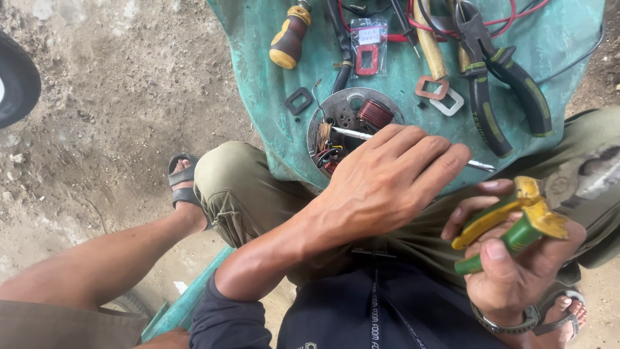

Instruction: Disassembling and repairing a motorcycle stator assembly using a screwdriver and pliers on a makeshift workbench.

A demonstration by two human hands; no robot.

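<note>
My left hand (387, 181) rests over a round metal stator plate (352, 103) with copper coils (374, 113) and coloured wires. It lies on a teal worktop (555, 39) in front of my knees. Under the fingers runs a thin metal rod (352, 134); its other end (481, 166) pokes out past the fingertips. My right hand (516, 271), with a band on the wrist, is held over my lap. It grips pliers with worn green and yellow handles (516, 223). Their grey jaws (584, 178) point up to the right.
On the worktop lie a brown-and-yellow-handled screwdriver (290, 39), large black-handled pliers (504, 84), a small bag holding a red bobbin (368, 52), black (298, 100), brown (431, 87) and white (450, 103) frames, and red wires. A sandalled foot (184, 184) and a tyre (16, 77) stand on the dirt at left.
</note>
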